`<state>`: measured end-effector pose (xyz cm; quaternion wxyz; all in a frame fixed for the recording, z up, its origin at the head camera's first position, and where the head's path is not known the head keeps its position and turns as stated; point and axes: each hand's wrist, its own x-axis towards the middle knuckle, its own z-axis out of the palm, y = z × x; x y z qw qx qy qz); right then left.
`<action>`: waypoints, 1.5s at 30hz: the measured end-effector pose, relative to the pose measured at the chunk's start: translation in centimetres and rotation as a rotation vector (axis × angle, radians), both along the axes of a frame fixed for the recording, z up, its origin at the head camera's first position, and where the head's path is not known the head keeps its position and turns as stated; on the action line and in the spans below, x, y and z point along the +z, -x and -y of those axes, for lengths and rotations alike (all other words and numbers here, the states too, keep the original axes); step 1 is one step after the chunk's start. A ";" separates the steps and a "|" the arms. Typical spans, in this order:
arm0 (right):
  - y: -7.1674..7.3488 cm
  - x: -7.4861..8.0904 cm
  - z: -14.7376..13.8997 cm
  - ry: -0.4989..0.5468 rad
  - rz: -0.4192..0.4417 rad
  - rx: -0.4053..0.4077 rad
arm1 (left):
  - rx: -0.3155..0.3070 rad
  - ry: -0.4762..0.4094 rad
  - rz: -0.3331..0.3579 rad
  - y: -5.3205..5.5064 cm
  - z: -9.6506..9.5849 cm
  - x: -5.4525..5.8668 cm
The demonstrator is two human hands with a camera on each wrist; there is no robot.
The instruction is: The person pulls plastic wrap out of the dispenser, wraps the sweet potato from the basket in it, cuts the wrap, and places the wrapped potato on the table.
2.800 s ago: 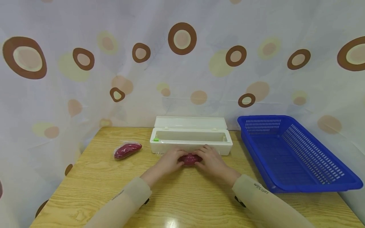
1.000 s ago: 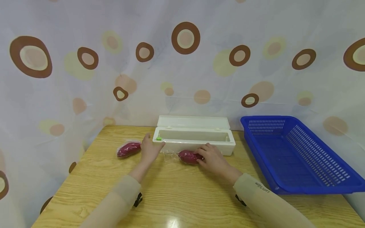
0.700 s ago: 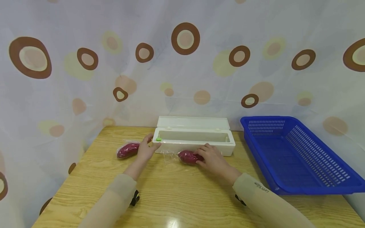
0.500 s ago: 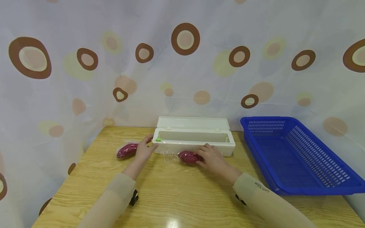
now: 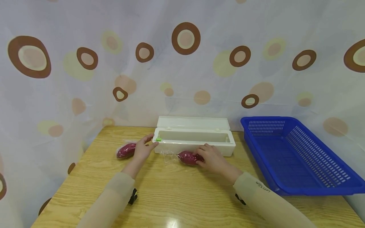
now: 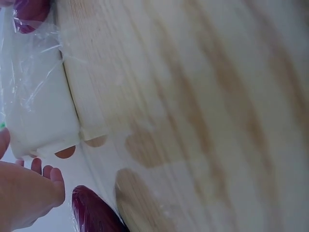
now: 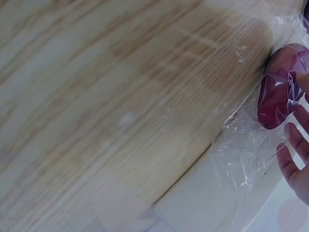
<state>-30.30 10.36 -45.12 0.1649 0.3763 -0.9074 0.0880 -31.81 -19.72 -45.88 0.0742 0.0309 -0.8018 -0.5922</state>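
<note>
A purple-red sweet potato (image 5: pixel 187 157) in cling film lies on the table before the white cling film box (image 5: pixel 196 148). My right hand (image 5: pixel 212 158) grips its right end; the right wrist view shows the film (image 7: pixel 241 159) stretching from the sweet potato (image 7: pixel 280 89) toward the box. My left hand (image 5: pixel 142 150) is at the box's left end, thumb by the front corner near the green slider (image 5: pixel 158 139), fingers extended behind. In the left wrist view the fingertips (image 6: pixel 36 165) are beside the box end; I cannot tell how firmly they touch it.
A second wrapped sweet potato (image 5: pixel 126 150) lies to the left, partly behind my left hand. The box lid (image 5: pixel 194 122) stands raised at the back. A blue plastic basket (image 5: pixel 273 171) stands on the right side of the wooden table (image 5: pixel 176 193), and a patterned curtain (image 5: pixel 182 79) hangs behind.
My left hand has left the sweet potato, swung left to the box's left end, and shifted slightly further left. My right hand has stayed on the sweet potato.
</note>
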 end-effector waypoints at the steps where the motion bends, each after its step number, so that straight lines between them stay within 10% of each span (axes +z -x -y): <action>1: -0.1 0.1 0.0 0.001 0.006 -0.002 | -0.001 -0.003 -0.003 0.1 0.0 0.0; 22: 2.2 4.2 5.8 0.157 0.023 0.055 | 0.028 -0.025 0.007 0.3 -0.1 0.1; 34: 4.3 5.9 9.7 0.211 0.261 -0.021 | 0.118 0.081 -0.014 0.7 -1.6 0.1; 45: 5.0 5.8 13.1 0.195 0.296 -0.033 | 0.134 0.098 -0.033 0.6 -1.8 0.1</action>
